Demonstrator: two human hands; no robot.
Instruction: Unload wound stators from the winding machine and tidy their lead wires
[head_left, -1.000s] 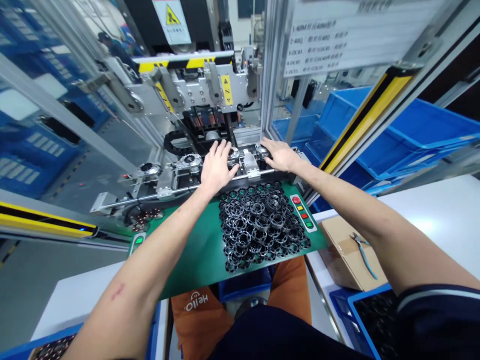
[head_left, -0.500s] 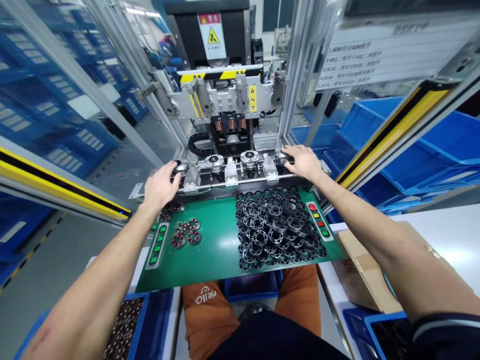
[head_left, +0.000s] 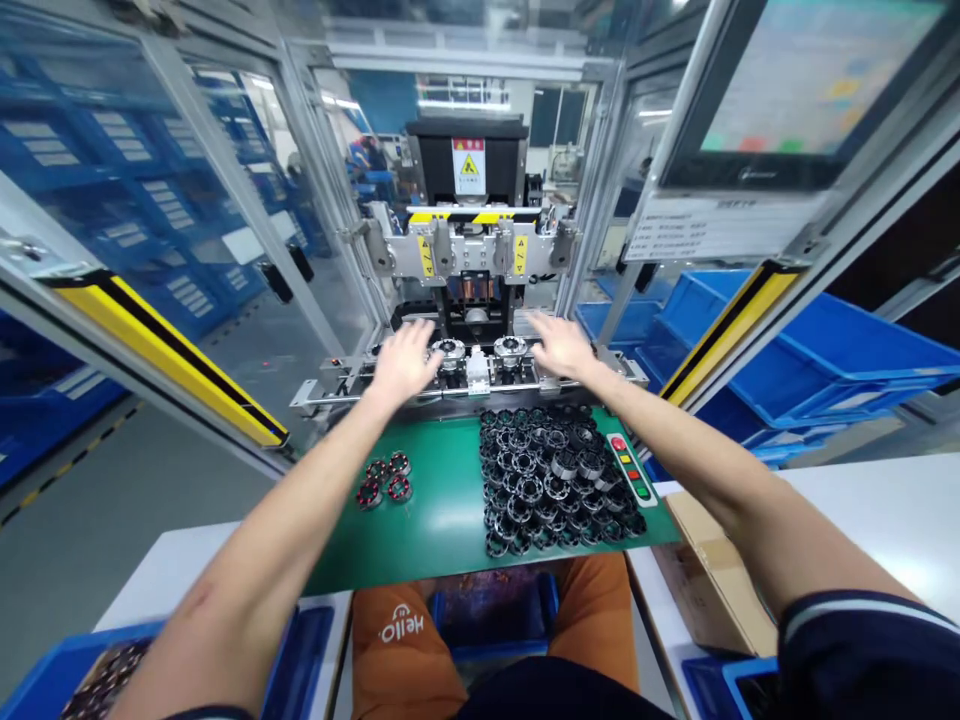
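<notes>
My left hand is over the left part of the machine's fixture rail, fingers stretched out and palm down. Its thumb is beside a ring-shaped motor core seated in a round holder. On the right, my right hand reaches over the rail with fingers extended, close to a second seated core. Nothing shows in either hand. Whether the fingertips touch anything is unclear, and the outer holders are mostly hidden beneath the hands. A grey metal block stands between the two visible cores.
Stacked black ring cores cover the right of the green mat. Several copper-wound cores lie at its left. A button panel sits at the right edge. Yellow-black posts flank the machine; a touchscreen hangs upper right.
Both hands have moved inward from the outer holders towards the two middle cores, and their fingers have straightened. The head view has tilted up, showing more of the machine and the screen.
</notes>
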